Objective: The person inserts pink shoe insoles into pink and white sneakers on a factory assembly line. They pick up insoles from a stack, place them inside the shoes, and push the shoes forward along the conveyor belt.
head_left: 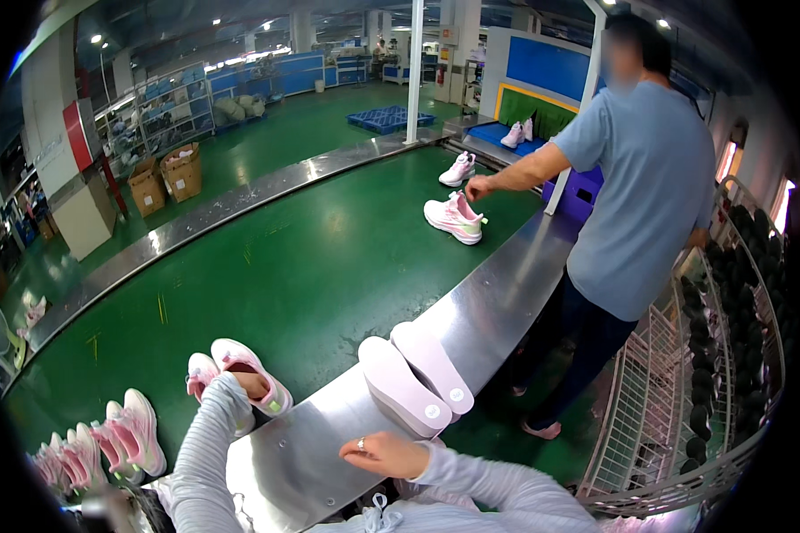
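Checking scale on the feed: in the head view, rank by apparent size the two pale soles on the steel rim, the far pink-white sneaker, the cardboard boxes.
1. Pale soles, nearest the camera.
2. Cardboard boxes; distance shrinks them.
3. Far pink-white sneaker, close to the boxes, so unsure.

Beside the green conveyor belt (pixel 302 266) runs a silver steel bench (pixel 498 293). On the belt lie white-and-pink sneakers (pixel 240 373); on the bench, pale pink soles (pixel 413 382). Grey striped sleeves (pixel 204 444); co-worker's shirt (pixel 649 195) blue.

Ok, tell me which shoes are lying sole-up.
The pair on the steel conveyor rim, just beyond the right hand: only their pale soles show. Every other pink-and-white shoe on the green belt sits upright.
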A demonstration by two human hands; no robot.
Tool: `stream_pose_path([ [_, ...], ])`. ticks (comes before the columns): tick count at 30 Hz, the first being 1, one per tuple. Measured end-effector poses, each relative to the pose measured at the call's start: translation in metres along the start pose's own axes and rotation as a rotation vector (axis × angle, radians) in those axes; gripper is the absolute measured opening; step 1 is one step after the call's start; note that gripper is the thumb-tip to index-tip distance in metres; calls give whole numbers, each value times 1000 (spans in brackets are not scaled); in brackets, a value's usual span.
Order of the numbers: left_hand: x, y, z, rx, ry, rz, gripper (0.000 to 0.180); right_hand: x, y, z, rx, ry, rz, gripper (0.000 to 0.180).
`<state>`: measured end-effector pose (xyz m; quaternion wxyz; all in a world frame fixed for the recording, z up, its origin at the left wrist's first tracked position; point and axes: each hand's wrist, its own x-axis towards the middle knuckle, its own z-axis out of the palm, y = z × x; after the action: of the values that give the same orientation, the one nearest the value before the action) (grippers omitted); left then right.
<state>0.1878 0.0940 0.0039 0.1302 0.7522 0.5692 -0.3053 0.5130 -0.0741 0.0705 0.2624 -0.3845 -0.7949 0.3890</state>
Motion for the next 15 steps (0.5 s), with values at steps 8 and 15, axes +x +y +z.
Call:
stream_pose_path([
  [8, 1, 14, -21, 18, 33, 11, 24, 119, 65, -217, -137, 597, -66, 20],
  [15, -90, -17, -27, -90, 142, -136, 24, 194, 261, -345, -417, 929, 516, 33],
])
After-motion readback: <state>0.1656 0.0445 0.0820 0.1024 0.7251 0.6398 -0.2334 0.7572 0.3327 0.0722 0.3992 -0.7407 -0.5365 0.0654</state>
